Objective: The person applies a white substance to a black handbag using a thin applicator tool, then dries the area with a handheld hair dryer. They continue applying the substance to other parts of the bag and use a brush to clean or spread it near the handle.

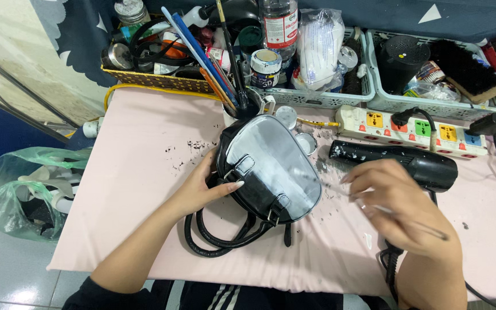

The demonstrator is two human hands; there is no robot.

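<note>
A small black handbag (268,166) lies on a pink-covered table (139,172), its broad side coated with glossy whitish-grey paint. My left hand (205,186) rests on the bag's left edge, thumb across it near a buckle strap. The bag's black handles (219,238) loop out toward me. My right hand (403,209) hovers to the right of the bag, fingers pinched on a thin brush whose blurred tip (317,181) reaches the bag's painted side.
A black hair dryer (397,163) lies behind my right hand, beside a white power strip (411,129). Baskets of bottles, brushes and jars (213,51) line the back edge. Small white lids (287,116) and black flecks dot the cloth. A green plastic bag (18,189) sits left.
</note>
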